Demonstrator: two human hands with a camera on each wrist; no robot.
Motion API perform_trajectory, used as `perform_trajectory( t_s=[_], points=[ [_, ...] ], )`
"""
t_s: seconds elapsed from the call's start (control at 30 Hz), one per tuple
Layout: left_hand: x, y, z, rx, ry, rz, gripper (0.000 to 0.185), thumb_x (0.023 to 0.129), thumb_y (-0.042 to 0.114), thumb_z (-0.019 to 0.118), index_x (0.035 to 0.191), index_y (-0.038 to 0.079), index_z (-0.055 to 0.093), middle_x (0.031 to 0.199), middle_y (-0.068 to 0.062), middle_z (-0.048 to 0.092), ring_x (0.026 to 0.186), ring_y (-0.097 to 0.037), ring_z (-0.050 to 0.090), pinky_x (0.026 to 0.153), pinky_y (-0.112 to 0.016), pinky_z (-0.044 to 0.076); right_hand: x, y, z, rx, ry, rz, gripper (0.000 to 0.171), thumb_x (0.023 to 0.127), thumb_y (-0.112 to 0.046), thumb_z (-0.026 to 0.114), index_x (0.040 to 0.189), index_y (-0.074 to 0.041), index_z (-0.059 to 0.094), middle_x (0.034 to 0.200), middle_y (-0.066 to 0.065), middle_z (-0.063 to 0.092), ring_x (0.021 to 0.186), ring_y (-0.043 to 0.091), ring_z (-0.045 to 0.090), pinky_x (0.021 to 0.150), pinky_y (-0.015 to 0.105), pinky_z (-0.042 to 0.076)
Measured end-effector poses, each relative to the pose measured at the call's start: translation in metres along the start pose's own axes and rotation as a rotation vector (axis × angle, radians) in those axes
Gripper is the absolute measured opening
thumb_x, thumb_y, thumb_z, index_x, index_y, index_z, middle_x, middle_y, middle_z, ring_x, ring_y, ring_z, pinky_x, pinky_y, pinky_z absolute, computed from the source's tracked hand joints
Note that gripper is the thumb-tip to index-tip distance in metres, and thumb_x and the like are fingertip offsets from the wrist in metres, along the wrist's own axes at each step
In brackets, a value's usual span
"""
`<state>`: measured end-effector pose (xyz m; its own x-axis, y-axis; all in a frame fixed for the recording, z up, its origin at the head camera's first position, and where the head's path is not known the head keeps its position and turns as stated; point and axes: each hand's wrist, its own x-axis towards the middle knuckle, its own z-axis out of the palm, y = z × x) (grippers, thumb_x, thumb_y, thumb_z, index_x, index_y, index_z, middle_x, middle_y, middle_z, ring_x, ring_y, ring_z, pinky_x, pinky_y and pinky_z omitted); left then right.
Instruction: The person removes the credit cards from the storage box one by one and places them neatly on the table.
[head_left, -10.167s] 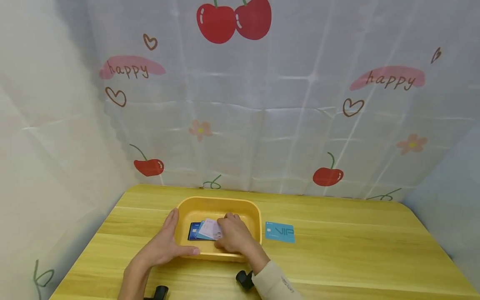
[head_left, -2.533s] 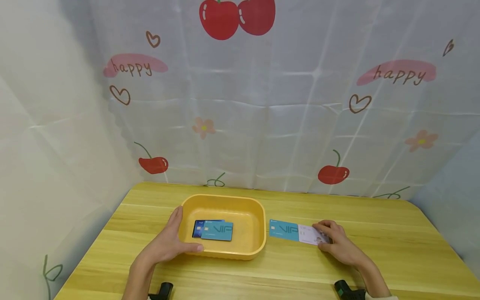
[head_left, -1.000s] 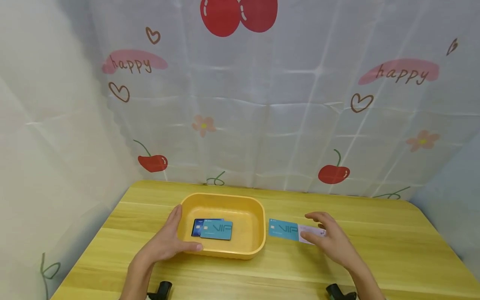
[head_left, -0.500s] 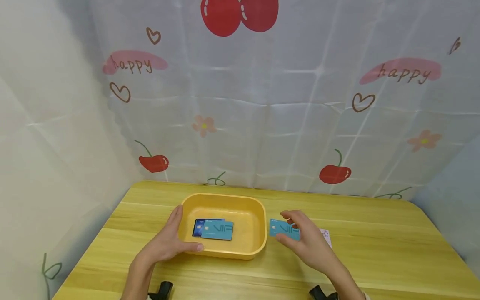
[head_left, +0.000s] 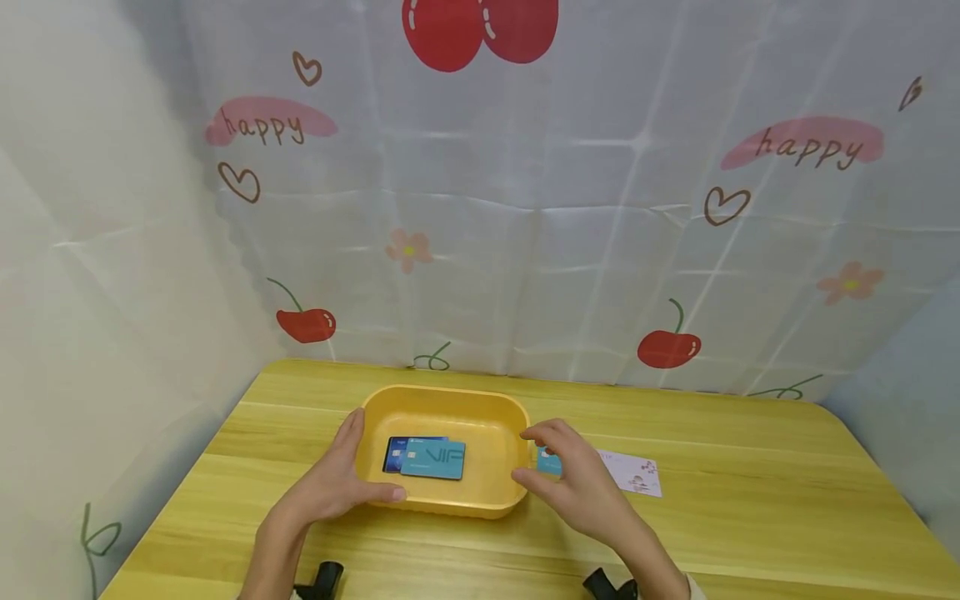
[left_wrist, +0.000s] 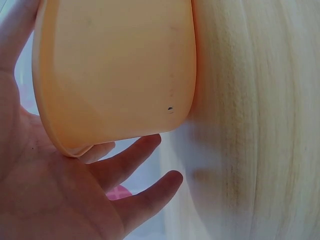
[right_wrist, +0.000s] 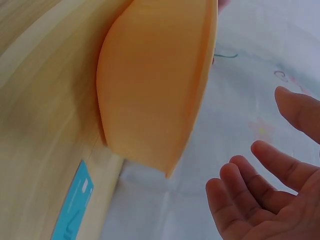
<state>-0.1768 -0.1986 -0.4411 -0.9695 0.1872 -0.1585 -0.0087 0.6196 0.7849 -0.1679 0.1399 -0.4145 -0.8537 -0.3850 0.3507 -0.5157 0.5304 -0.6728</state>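
Note:
A yellow plastic basin stands on the table. My left hand holds its left end, thumb on the front rim, fingers along the outside wall. Inside lie a teal VIP card and, partly beneath it, a dark blue card. My right hand hovers at the basin's right end, fingers and thumb spread, nothing between them. On the table behind this hand is another teal card, partly hidden. A pale pink card lies to its right, also partly covered.
The wooden table extends to the right of the cards. A white curtain printed with cherries hangs along the back edge. Black wrist devices show under both wrists.
Earlier my right hand gripped the pale pink card inside the basin, then laid it beside the teal card on the table. It let go and moved left to the basin's right end.

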Motion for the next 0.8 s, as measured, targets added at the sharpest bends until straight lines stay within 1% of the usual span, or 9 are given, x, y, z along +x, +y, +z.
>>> perform_trajectory(
  t_s=[0.13, 0.27, 0.43, 0.6, 0.8],
  points=[
    [0.000, 0.000, 0.000, -0.001, 0.001, 0.004, 0.136, 0.070, 0.045, 0.088, 0.154, -0.005, -0.007, 0.161, -0.026, -0.008, 0.146, -0.045, 0.003, 0.113, -0.061, 0.008, 0.006, -0.004, 0.010, -0.001, -0.026, 0.005, 0.038, 0.091, -0.028, 0.074, 0.121, -0.008, 0.066, 0.116, 0.000, 0.061, 0.102, 0.019, 0.058, 0.083, 0.041, 0.052],
    [-0.001, 0.000, 0.000, -0.003, 0.001, 0.008, 0.136, 0.070, 0.045, 0.087, 0.154, -0.005, -0.007, 0.161, -0.025, -0.008, 0.146, -0.044, 0.003, 0.114, -0.060, 0.009, 0.012, -0.010, 0.019, -0.011, -0.047, 0.033, 0.041, 0.091, -0.031, 0.073, 0.122, -0.006, 0.066, 0.118, 0.002, 0.061, 0.106, 0.022, 0.059, 0.087, 0.046, 0.051],
    [-0.002, 0.000, 0.000, -0.001, 0.000, 0.009, 0.136, 0.070, 0.045, 0.087, 0.154, -0.005, -0.007, 0.161, -0.025, -0.009, 0.146, -0.044, 0.003, 0.113, -0.061, 0.009, 0.019, -0.014, 0.031, -0.026, -0.072, 0.053, 0.041, 0.090, -0.027, 0.074, 0.122, -0.004, 0.066, 0.120, 0.007, 0.061, 0.111, 0.027, 0.058, 0.089, 0.049, 0.050],
    [-0.002, 0.000, 0.000, -0.004, 0.002, 0.006, 0.136, 0.070, 0.046, 0.087, 0.155, -0.005, -0.007, 0.161, -0.025, -0.009, 0.146, -0.044, 0.003, 0.113, -0.061, 0.009, 0.026, -0.013, 0.043, -0.041, -0.103, 0.041, 0.042, 0.089, -0.022, 0.075, 0.123, -0.002, 0.065, 0.120, 0.010, 0.061, 0.110, 0.030, 0.058, 0.088, 0.050, 0.049],
    [-0.002, 0.000, 0.000, -0.011, 0.001, 0.008, 0.136, 0.070, 0.047, 0.087, 0.155, -0.005, -0.007, 0.161, -0.025, -0.008, 0.146, -0.044, 0.002, 0.114, -0.061, 0.009, 0.029, -0.010, 0.053, -0.035, -0.134, 0.046, 0.042, 0.089, -0.020, 0.075, 0.124, 0.000, 0.064, 0.118, 0.010, 0.060, 0.109, 0.030, 0.056, 0.086, 0.049, 0.049]
  ],
)
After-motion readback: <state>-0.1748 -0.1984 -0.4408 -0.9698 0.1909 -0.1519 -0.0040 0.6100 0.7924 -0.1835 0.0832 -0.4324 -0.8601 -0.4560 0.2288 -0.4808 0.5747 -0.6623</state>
